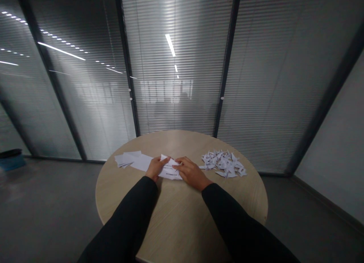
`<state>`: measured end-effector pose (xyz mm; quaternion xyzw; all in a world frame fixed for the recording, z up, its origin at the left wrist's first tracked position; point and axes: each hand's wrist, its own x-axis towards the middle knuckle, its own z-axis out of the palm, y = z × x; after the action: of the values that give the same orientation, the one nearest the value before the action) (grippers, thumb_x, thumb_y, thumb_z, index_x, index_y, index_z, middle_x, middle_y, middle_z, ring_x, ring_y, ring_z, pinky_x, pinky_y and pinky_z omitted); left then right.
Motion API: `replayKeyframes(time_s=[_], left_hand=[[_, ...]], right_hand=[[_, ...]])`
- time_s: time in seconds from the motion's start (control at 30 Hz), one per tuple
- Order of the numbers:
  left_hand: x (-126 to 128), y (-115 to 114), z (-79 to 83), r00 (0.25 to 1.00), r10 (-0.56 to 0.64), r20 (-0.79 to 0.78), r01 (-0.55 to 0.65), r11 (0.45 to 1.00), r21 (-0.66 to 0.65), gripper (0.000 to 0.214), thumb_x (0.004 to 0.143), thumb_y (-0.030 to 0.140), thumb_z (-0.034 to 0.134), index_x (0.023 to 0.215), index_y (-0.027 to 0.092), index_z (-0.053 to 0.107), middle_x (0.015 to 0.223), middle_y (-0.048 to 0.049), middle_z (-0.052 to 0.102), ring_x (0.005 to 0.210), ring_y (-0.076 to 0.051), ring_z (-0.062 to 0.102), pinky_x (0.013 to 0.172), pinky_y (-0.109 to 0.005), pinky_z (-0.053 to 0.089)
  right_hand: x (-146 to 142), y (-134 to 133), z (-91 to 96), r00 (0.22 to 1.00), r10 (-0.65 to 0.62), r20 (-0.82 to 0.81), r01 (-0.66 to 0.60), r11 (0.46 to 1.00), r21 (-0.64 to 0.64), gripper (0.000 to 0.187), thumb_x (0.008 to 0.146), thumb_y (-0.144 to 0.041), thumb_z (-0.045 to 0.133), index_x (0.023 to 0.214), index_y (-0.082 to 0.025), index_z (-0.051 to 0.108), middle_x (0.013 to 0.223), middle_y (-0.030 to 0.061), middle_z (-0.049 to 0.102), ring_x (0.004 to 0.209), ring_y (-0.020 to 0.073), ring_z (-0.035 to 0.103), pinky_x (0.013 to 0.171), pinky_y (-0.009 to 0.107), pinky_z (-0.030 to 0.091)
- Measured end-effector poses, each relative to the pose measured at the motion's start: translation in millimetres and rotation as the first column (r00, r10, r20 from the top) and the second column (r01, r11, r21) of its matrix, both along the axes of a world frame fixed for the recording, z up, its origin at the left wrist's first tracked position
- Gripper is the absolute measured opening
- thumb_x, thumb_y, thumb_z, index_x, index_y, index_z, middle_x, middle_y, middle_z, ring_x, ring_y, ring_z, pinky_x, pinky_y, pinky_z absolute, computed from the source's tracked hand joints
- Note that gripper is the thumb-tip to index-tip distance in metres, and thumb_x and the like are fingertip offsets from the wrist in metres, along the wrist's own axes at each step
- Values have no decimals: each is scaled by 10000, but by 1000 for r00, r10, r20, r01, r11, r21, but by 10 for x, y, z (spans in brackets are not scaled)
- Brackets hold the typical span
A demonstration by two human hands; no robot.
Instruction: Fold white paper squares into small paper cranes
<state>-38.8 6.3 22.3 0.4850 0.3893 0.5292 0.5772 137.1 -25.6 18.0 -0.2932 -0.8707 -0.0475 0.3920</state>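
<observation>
The paper sheet [170, 169] lies flat on the table [182, 217], left hand [156, 167] and right hand [191, 172] pinching its edges so the crease stays true.

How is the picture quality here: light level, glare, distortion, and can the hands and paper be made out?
Head view: dim overall, with ceiling-light streaks glaring off the glass wall; wide-angle lens bows the frame posts outward; left hand and right hand on the white paper are small but distinct; its print is unreadable; the folded paper pile is soft in detail.
</observation>
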Motion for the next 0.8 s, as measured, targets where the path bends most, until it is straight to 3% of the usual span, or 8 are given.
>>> replayKeyframes(time_s=[0.13, 0.23, 0.3, 0.37, 0.47, 0.8], left_hand=[[5, 28, -20, 999, 23, -45, -18, 994, 105, 419, 538, 400, 761, 792, 86, 652, 631, -75, 670, 512, -160, 598, 507, -255, 453], [38, 31, -29, 992, 6, -123, 18, 980, 200, 426, 577, 424, 736, 833, 94, 651, 700, -86, 682, 564, -159, 606, 536, -251, 455], [63, 22, -30, 980, 7, -198, 43, 969, 243, 421, 599, 434, 720, 840, 97, 653, 730, -88, 687, 574, -153, 601, 536, -241, 445], [83, 7, -26, 968, 6, -250, 62, 963, 263, 426, 609, 447, 708, 850, 99, 656, 759, -91, 691, 579, -149, 598, 530, -233, 435], [96, -11, -16, 965, -14, -263, 87, 960, 266, 446, 615, 454, 703, 892, 108, 654, 796, -94, 696, 608, -155, 607, 542, -233, 439], [106, -64, 20, 989, -4, -146, 26, 988, 151, 451, 571, 464, 725, 800, 79, 672, 605, -69, 656, 485, -133, 559, 468, -222, 404]], right_hand=[[-29, 41, -28, 954, -32, -299, -46, 967, -250, 349, 768, -123, 490, 1090, -202, 600, 1078, 86, 555, 1013, 190, 516, 906, 356, 415], [-37, 102, -67, 851, -172, -497, -149, 827, -543, 314, 808, -306, 508, 1090, -179, 559, 918, 56, 612, 833, 167, 578, 750, 310, 463], [-40, 134, -92, 838, -181, -515, -238, 729, -642, 316, 774, -421, 550, 919, -146, 605, 788, 33, 619, 726, 153, 573, 652, 265, 447], [-41, 149, -109, 854, -149, -499, -284, 671, -685, 364, 727, -491, 587, 758, -128, 607, 671, 9, 590, 628, 132, 538, 575, 235, 406], [-40, 152, -118, 860, -135, -492, -298, 649, -700, 421, 682, -544, 607, 649, -125, 578, 571, -18, 529, 536, 105, 473, 505, 219, 347], [-25, 180, -144, 856, -187, -482, -283, 611, -740, 451, 600, -552, 668, 642, -106, 610, 571, 10, 575, 521, 117, 492, 506, 230, 352]])
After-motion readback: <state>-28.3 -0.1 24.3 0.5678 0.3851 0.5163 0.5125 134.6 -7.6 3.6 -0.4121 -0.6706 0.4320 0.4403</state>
